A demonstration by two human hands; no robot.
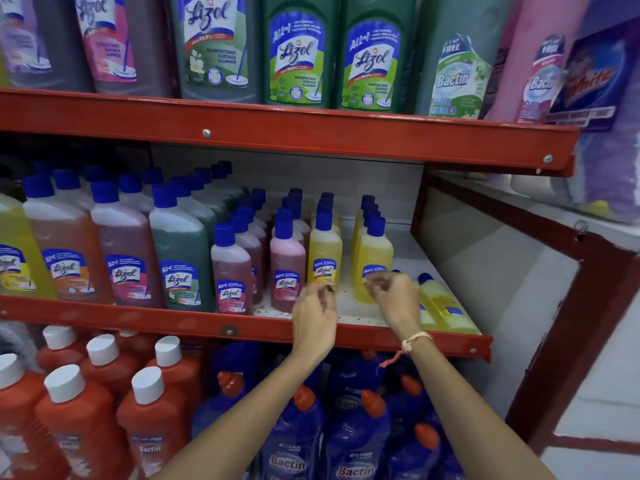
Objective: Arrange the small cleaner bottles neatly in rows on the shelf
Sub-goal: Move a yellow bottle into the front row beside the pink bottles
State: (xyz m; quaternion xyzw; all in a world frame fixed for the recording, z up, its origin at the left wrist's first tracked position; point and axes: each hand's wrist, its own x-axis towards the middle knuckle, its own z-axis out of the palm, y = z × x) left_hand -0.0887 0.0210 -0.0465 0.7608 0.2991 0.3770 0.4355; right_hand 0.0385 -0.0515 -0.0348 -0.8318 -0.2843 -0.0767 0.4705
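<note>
On the middle shelf (346, 332) small blue-capped cleaner bottles stand in rows running front to back: two pink rows, fronted by one pink bottle (231, 268) and another pink bottle (286, 268), and two yellow rows, fronted by a yellow bottle (325, 252) and a second yellow bottle (372, 251). A further yellow bottle (438, 301) lies on its side at the shelf's right end. My left hand (313, 315) hovers in front of the yellow rows, fingers loosely curled, holding nothing. My right hand (393, 296) is just before the right yellow row, fingertips pinched together and empty.
Larger cleaner bottles (121, 251) fill the left of the same shelf. Big bottles (294, 53) stand on the top shelf. Below are red bottles with white caps (69, 410) and blue bottles (346, 434). The red shelf frame (554, 358) bounds the right side.
</note>
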